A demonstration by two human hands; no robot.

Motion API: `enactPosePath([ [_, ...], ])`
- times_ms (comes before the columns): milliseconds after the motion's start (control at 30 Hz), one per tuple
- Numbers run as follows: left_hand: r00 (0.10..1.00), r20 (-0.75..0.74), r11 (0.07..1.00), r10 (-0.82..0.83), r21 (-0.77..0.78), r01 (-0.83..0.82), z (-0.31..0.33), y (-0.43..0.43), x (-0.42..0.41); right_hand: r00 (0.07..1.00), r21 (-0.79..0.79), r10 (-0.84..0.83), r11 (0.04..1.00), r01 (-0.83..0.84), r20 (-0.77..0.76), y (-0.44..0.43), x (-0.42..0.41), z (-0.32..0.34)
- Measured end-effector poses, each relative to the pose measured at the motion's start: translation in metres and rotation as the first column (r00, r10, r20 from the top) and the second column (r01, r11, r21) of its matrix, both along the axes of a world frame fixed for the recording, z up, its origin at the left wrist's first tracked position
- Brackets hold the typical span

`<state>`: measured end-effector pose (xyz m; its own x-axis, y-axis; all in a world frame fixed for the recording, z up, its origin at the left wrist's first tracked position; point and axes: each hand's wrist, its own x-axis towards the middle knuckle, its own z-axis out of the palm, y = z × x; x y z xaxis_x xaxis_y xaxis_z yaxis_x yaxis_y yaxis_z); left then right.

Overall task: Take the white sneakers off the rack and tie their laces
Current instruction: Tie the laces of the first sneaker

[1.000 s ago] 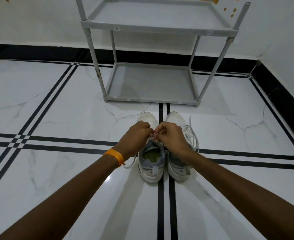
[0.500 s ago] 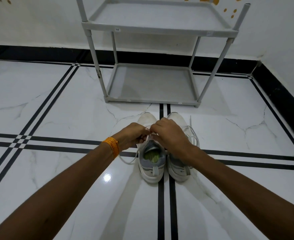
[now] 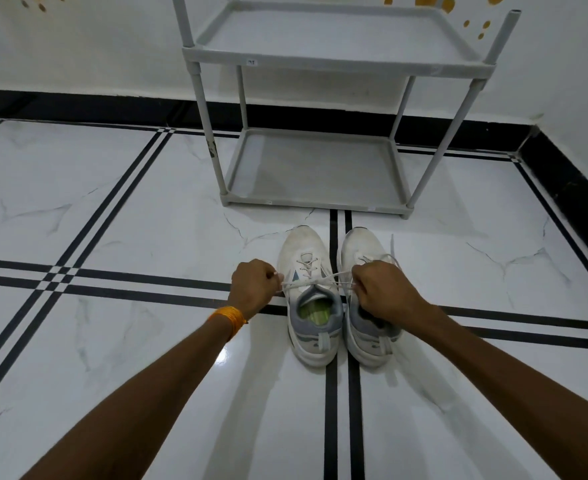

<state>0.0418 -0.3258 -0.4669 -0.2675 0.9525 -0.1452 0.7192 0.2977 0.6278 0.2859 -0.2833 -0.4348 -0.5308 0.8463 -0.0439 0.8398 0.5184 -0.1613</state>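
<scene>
Two white sneakers stand side by side on the floor, toes toward the rack: the left sneaker (image 3: 308, 258) and the right sneaker (image 3: 361, 247). My left hand (image 3: 252, 287) sits just left of the left sneaker, pinching one end of its lace (image 3: 315, 281). My right hand (image 3: 384, 289) hovers over the right sneaker's opening and grips the other end. The lace runs taut across the left sneaker's tongue between both hands. Loose laces of the right sneaker (image 3: 391, 252) trail behind my right hand.
A grey two-shelf rack (image 3: 320, 202) stands just beyond the sneakers against the white wall, both shelves bare. The floor (image 3: 129, 220) is glossy white marble with black inlay lines. A black skirting (image 3: 569, 192) and a wall close the right side.
My hands, together over the left sneaker a second ago, have pulled apart sideways, drawing the lace tight across the shoe.
</scene>
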Motion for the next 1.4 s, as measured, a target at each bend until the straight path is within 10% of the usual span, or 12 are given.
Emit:
enactPosePath([
  [467, 0.993, 0.055, 0.984, -0.101, 0.151, 0.092, -0.003, -0.01, -0.002, 0.958, -0.068, -0.238, 0.971, 0.23, -0.16, -0.007, -0.011, 0.003],
  [933, 0.938, 0.281, 0.968, 0.204, 0.084, -0.236, -0.008, -0.011, 0.007, 0.993, 0.012, -0.119, 0.993, 0.119, -0.013, -0.013, -0.011, -0.014],
  [1200, 0.983, 0.05, 0.96, -0.179, 0.227, 0.163, 0.007, -0.007, 0.023, 0.969, -0.071, -0.095, 0.994, 0.081, -0.228, -0.018, -0.021, 0.023],
  [1400, 0.928, -0.196, 0.923, -0.317, 0.163, 0.349, 0.01, -0.004, 0.026, 0.997, -0.033, 0.06, 0.998, -0.059, 0.052, -0.016, -0.041, 0.005],
])
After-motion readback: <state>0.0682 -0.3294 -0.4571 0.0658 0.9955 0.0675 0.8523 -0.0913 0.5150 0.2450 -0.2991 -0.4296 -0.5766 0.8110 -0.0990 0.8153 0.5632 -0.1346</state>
